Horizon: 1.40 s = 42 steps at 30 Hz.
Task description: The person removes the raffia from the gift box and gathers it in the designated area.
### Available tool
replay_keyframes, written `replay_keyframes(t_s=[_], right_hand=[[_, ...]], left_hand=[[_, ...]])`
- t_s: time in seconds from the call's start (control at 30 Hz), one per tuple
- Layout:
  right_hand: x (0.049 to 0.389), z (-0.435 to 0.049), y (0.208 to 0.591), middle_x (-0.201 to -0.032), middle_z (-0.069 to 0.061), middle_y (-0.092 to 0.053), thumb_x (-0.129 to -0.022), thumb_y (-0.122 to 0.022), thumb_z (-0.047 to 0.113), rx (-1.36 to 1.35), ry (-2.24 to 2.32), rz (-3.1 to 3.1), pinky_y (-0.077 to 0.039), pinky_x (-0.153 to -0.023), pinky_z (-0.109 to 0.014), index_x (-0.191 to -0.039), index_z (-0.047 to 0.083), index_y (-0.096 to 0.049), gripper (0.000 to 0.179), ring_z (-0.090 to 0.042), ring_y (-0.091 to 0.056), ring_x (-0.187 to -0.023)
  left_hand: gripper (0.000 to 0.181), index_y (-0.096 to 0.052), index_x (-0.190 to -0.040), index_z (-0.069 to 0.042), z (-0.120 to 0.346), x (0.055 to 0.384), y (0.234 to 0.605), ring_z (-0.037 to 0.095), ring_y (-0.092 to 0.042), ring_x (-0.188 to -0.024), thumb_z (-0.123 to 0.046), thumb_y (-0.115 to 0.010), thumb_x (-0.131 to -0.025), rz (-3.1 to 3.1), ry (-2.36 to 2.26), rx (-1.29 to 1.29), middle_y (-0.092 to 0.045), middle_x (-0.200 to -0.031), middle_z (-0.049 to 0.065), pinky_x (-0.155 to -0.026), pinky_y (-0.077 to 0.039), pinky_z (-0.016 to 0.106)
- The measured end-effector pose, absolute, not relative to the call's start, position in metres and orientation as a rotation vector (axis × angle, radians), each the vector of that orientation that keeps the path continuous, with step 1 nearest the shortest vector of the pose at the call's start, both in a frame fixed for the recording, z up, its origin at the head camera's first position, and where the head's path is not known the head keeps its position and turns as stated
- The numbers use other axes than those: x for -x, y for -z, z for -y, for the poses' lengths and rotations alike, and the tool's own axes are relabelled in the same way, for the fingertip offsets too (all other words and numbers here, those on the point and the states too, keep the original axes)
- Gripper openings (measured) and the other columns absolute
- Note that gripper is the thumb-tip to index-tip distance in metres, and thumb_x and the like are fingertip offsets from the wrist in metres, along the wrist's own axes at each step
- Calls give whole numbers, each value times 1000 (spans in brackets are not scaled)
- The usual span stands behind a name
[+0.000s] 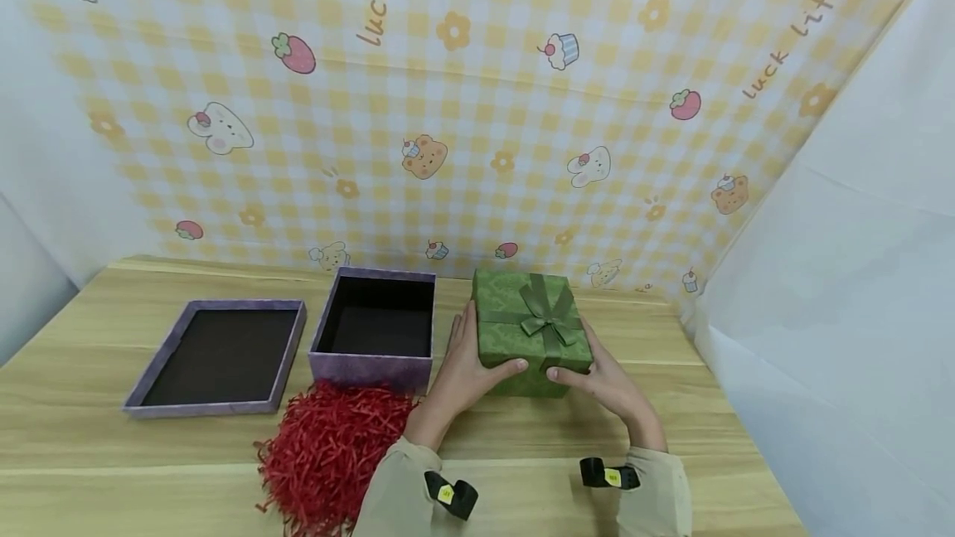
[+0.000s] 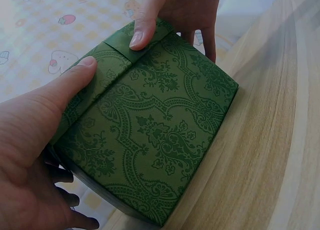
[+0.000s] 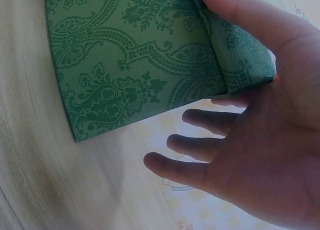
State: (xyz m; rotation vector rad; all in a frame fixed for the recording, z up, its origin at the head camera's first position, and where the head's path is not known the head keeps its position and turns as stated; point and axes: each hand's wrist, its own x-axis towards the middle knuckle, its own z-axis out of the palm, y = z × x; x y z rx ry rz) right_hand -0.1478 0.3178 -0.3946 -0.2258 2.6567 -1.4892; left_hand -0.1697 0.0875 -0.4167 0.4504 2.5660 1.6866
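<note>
A green patterned gift box (image 1: 530, 375) stands on the table, its lid (image 1: 507, 338) on top with a green ribbon bow (image 1: 548, 317). My left hand (image 1: 464, 367) grips the lid from the left side, thumb on its front edge. From the right side my right hand (image 1: 608, 375) grips the same lid, its thumb also at the front edge. In the left wrist view, both thumbs press on the lid's rim, above the box's front wall (image 2: 155, 130). The right wrist view shows the right hand's lower fingers (image 3: 185, 172) apart from the box wall. The box's inside is hidden.
An uncovered purple box (image 1: 369, 367) with a black inside stands left of the green one. Its purple lid (image 1: 291, 355) lies upturned farther left. Red shredded paper (image 1: 328, 454) is heaped in front, beside the left forearm. A checked cloth (image 1: 477, 106) hangs behind the wooden table (image 1: 522, 454).
</note>
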Motion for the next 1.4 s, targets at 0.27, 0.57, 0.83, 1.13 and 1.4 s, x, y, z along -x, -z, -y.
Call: replay_keyframes(t_s=[0.27, 0.57, 0.83, 1.13, 1.4], right_hand=[[145, -316, 390, -153, -8, -14, -80, -74, 31, 216, 1498, -2640, -19, -101, -63, -150, 31, -8, 96, -34, -15, -137], [144, -315, 385, -152, -9, -17, -80, -74, 31, 246, 1482, -2686, -20, -101, -62, -150, 28, -9, 96, -33, -17, -136], [143, -314, 381, -152, -9, -17, -80, -74, 32, 260, 1469, -2712, -19, -100, -63, -150, 28, -8, 97, -34, -16, -137], [138, -312, 374, -153, -6, -13, -81, -73, 28, 330, 1507, -2714, -23, -98, -64, -150, 32, -8, 94, -34, -15, -137], [133, -314, 364, -154, -6, -12, -79, -75, 32, 258, 1447, -2779, -19, -98, -66, -149, 36, -8, 97, -36, -12, -137]], left_hand=[[115, -1, -150, -7, -87, 168, 415, 33, 1, -139, -56, -71, -73, -2568, -1683, -437, -1, -154, 17, -105, -18, 56], [114, 0, -150, -8, -87, 168, 412, 33, 3, -139, -56, -71, -74, -2569, -1687, -457, 1, -154, 16, -105, -17, 57], [115, 0, -150, -9, -86, 167, 408, 32, 4, -139, -58, -70, -73, -2599, -1658, -472, 1, -154, 13, -105, -18, 57], [115, 2, -149, -9, -83, 165, 401, 24, 9, -139, -56, -71, -73, -2634, -1678, -531, 6, -155, 7, -108, -13, 52], [117, 4, -149, -10, -82, 165, 394, 18, 7, -139, -59, -70, -72, -2643, -1689, -582, 8, -154, 4, -108, -16, 49]])
